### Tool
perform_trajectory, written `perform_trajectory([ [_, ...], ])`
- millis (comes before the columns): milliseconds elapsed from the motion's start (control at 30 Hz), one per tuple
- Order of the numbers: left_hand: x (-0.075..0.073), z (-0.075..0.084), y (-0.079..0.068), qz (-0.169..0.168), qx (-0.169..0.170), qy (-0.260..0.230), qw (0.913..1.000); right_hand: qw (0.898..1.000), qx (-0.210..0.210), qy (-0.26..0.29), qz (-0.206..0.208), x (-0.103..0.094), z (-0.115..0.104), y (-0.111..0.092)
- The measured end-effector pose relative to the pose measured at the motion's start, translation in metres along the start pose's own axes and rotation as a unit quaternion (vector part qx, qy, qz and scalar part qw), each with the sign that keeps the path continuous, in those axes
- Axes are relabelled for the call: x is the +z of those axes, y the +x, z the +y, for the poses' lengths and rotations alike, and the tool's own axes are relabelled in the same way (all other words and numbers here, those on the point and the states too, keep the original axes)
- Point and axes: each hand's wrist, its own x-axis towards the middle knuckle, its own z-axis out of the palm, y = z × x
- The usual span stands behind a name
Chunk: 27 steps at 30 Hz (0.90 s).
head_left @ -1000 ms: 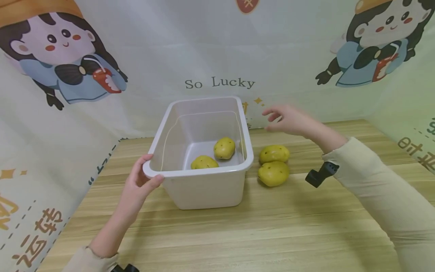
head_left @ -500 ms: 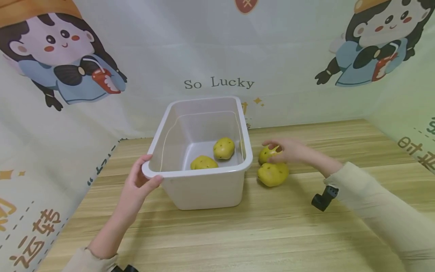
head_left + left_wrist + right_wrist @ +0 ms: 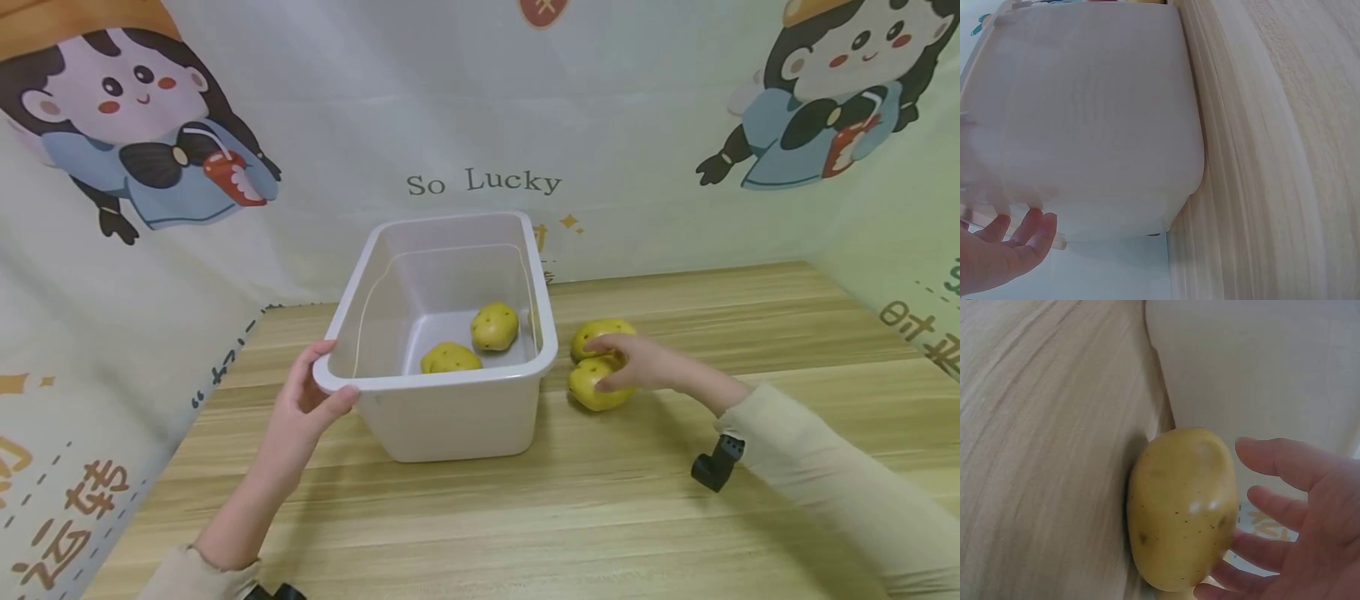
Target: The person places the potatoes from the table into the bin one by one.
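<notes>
My left hand (image 3: 298, 421) grips the near left corner of a pale grey plastic bin (image 3: 457, 423), thumb over the rim and fingers along its side. In the left wrist view the fingers (image 3: 1034, 234) sit at that rim. Two yellow potatoes (image 3: 495, 327) lie inside the bin. Two more lie to its right, one behind the other. Over the nearer potato (image 3: 1182, 509), my right hand (image 3: 647, 362) reaches with spread fingers. The thumb stands a little off its skin in the right wrist view, and several fingertips reach its far side. The farther potato (image 3: 592, 331) is partly covered by that hand.
The bin stands on a wood-grain table (image 3: 450, 533) near its back edge. A pale printed cloth (image 3: 337, 100) hangs behind and along both sides. Each wrist wears a small black camera (image 3: 717, 462).
My right hand has come down from above the table beside the bin to the nearer potato outside it. The left hand and the bin have stayed put.
</notes>
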Motion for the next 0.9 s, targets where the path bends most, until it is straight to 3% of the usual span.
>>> perform_trajectory([
  [400,-0.0001,-0.0004,-0.0001,-0.004,0.000,-0.001,1.0000,0.998,-0.021,-0.063,0.005,0.0042,0.0033,-0.0025],
  [900,0.0008,0.0017,-0.0009,-0.003,-0.003,0.002,1.0000,0.999,0.007,-0.031,-0.035,0.0094,0.0057,-0.0038],
])
